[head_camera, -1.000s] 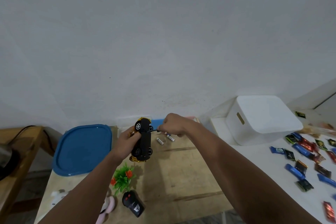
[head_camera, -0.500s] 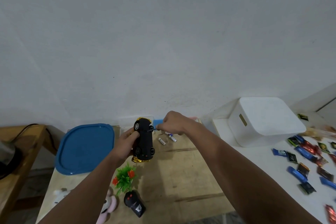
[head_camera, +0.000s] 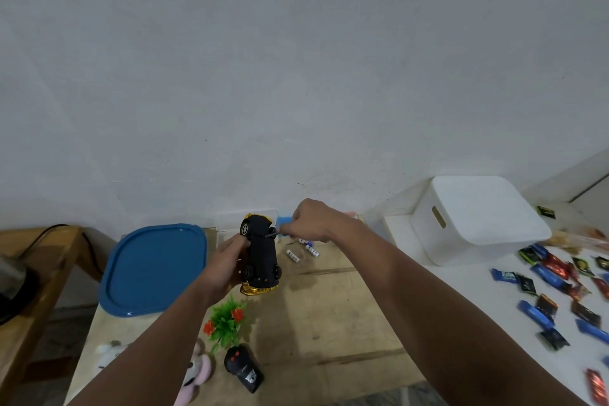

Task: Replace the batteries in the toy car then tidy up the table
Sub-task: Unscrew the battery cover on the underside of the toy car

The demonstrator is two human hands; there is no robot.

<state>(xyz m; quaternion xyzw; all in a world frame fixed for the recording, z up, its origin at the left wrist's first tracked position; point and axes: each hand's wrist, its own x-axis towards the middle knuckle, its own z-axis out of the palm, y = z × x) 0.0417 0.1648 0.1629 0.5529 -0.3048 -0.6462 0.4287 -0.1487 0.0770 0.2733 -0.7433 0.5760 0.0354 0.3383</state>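
Note:
My left hand [head_camera: 227,262] grips the toy car [head_camera: 262,255], a gold car turned so its black underside faces me, held above the wooden table [head_camera: 329,323]. My right hand [head_camera: 313,221] is closed around a small screwdriver [head_camera: 275,234] whose tip touches the car's underside near the far wheels. Three white batteries [head_camera: 304,249] lie on the table just beyond the car, under my right wrist.
A blue lid [head_camera: 155,269] lies at the table's left. A black remote control [head_camera: 244,367], a small fake plant [head_camera: 225,323] and a plush toy [head_camera: 194,376] sit near the front edge. A white bin [head_camera: 478,219] and several candy wrappers [head_camera: 560,290] occupy the white surface on the right.
Both hands and the car stay almost where they were; the view has shifted slightly. The screwdriver stays at the car's underside.

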